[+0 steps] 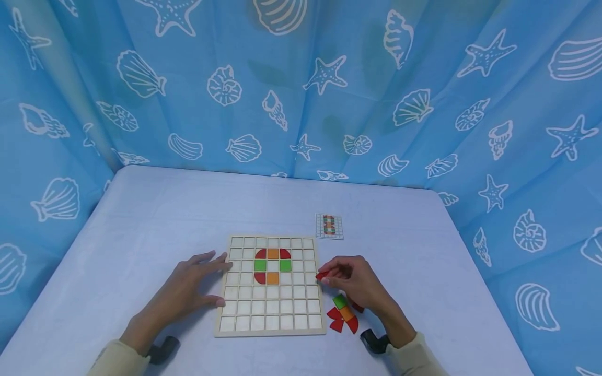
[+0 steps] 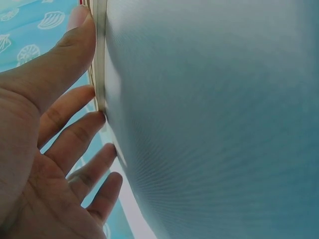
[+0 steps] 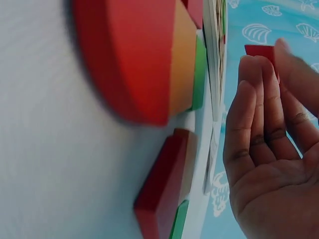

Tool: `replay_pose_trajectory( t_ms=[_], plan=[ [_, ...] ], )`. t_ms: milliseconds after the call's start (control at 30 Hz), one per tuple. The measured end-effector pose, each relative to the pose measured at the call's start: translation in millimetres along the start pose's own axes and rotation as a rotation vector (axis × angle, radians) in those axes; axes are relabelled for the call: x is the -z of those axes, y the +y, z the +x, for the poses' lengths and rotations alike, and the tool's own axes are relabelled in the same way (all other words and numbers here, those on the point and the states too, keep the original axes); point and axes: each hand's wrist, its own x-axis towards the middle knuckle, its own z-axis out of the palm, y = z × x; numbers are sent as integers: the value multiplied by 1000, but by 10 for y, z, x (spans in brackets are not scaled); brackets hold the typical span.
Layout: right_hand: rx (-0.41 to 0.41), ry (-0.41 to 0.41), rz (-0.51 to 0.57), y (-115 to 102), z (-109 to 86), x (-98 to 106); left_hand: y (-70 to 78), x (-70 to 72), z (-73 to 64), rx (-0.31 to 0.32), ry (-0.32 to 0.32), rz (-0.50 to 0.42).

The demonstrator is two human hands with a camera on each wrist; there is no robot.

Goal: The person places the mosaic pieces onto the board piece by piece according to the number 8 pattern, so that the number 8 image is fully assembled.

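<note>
Red piece [image 1: 322, 275] | pinched at fingertips, right grip [image 1: 355, 279] | left grip [image 1: 190, 284] spread, touching board [image 1: 266, 322]

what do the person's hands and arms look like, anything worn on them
Both the left hand and the right hand are bare, with no gloves. The left sleeve and right sleeve are pale beige and plain as far as they show. By each wrist sits a glossy black, rounded piece, left wrist piece and right wrist piece; no lettering can be made out.
</note>
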Motion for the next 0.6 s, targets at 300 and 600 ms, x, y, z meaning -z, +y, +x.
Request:
replay_pose_trajectory(
  t_ms=[300,600],
  plan=[
    [73,22,-30,-102,29,-104,10,3,3,2,3,-2],
    [69,40,-74,-326,136,-316,9,-3,10,8,0,5]
  ],
)
